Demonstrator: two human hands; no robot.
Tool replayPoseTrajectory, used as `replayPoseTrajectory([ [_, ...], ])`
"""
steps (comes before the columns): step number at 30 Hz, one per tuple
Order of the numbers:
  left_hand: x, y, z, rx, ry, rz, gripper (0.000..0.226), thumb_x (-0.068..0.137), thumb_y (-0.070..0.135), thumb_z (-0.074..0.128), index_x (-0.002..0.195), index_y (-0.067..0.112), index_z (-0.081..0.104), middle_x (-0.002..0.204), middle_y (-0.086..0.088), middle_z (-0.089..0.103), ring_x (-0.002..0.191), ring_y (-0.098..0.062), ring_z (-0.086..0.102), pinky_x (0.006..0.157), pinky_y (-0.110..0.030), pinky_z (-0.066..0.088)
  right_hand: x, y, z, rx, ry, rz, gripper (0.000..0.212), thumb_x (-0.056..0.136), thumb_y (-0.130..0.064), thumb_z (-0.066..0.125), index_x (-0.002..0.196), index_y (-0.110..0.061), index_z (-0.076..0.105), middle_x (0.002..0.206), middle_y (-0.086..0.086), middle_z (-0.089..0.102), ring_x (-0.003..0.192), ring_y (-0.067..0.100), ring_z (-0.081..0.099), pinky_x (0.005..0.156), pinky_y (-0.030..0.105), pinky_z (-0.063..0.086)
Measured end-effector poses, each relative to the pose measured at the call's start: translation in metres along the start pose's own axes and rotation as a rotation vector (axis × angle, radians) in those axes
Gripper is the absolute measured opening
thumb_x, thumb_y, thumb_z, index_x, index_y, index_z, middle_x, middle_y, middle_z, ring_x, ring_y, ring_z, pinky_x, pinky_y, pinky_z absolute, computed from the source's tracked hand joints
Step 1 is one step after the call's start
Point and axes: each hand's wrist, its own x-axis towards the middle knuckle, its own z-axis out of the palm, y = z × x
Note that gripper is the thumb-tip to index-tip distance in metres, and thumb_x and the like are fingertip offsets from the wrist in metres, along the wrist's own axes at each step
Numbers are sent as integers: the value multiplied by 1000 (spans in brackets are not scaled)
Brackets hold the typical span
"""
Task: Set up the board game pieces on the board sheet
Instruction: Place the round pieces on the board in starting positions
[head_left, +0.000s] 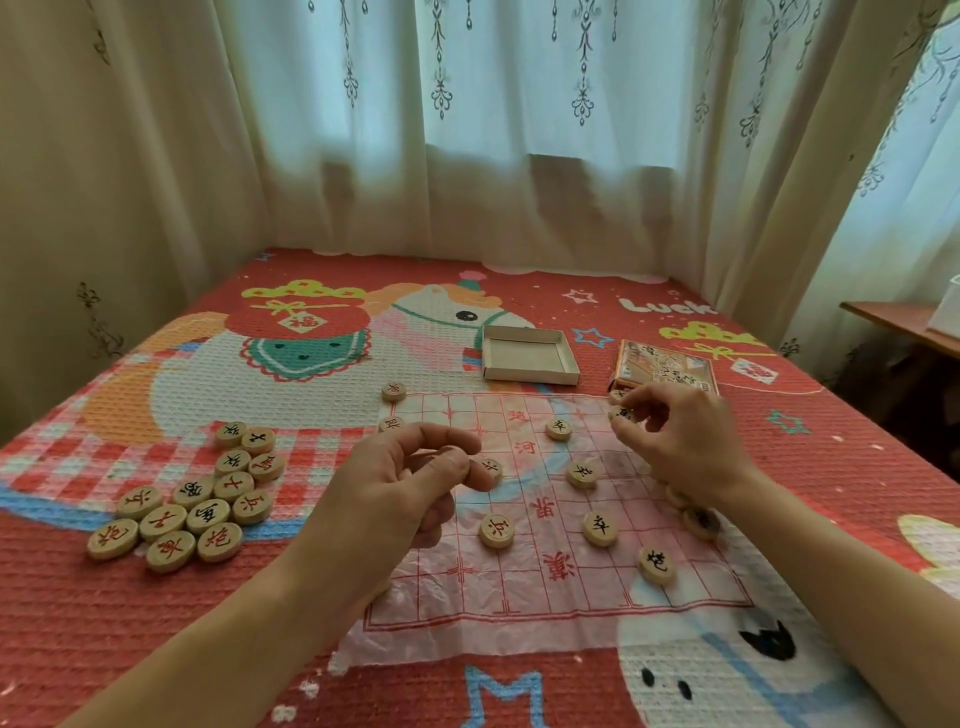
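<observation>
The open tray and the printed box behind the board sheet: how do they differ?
The open tray is plain pale cardboard; the printed box bears a brownish picture and orange sides. The tray lies hollow side up and shows an empty inside; the box lies picture side up, its inside hidden. Both are flat, rectangular and rest on the bedspread.

You can read "Luck" in white on the bedspread (670, 307), at 1 o'clock from the board sheet (519, 597), plus a blue "M" at 6. Sheet's midline says 楚河 and 漢界 in red. The pieces (176, 499) at 9 o'clock show 炮, 車, 兵, 士.
</observation>
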Motion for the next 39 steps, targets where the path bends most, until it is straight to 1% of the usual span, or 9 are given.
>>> replayPoseTrajectory([
  [4,2,0,-1,-24,23,-13,17,101,1,50,106,1,66,80,-11,74,48,-11,37,43,-22,33,13,19,2,-6,-23,101,15,83,-27,79,90,-15,75,78,-5,72,72,8,67,66,28,59],
  [8,3,-1,-1,-33,26,-13,16,100,-2,51,106,0,65,82,-14,75,48,-11,38,42,-20,34,20,26,3,0,-46,194,17,82,-30,82,89,-18,73,78,-9,70,73,2,65,61,13,48],
  [16,2,-2,-1,-13,33,6,11,97,-4,54,100,0,64,86,-16,76,51,-14,38,43,-20,35,22,26,5,-72,-44,187,21,78,-32,85,89,-18,73,78,-10,68,72,-1,61,59,11,41],
  [19,1,-4,-2,9,25,17,12,96,-1,59,97,2,69,89,-18,72,52,-13,40,45,-20,36,19,26,6,-62,-36,179,23,79,-33,84,91,-17,73,79,-9,68,74,4,64,65,18,51],
  [21,1,-5,-2,22,19,21,13,94,1,62,93,7,74,84,-17,59,55,-12,43,47,-20,38,15,25,6,-40,-7,168,24,81,-34,83,92,-16,72,81,-7,68,76,9,66,72,29,58],
  [26,0,-4,-2,36,9,18,21,95,5,63,86,18,78,81,-11,52,55,-9,45,49,-20,39,-3,10,1,-59,59,67,20,87,-31,77,100,-17,70,86,-7,67,78,11,64,73,38,60],
  [29,-2,-4,-2,33,1,10,19,95,4,63,87,16,77,80,-11,54,56,-9,44,50,-20,39,-17,-11,-3,-84,129,-35,18,88,-25,76,102,-17,70,88,-6,66,77,10,62,70,35,58],
  [32,-3,-4,-1,40,-4,8,15,95,7,64,93,15,76,80,-9,59,58,-10,47,51,-21,41,-31,-37,-3,-37,140,-125,20,87,-24,74,105,-17,68,89,-7,66,79,8,61,71,23,53],
  [39,-8,-5,5,154,-3,67,10,97,10,64,102,17,69,81,-2,73,58,-9,51,57,-24,46,-67,-101,0,151,64,-278,36,89,-43,68,119,-23,66,99,-14,66,92,-2,60,81,8,41],
])
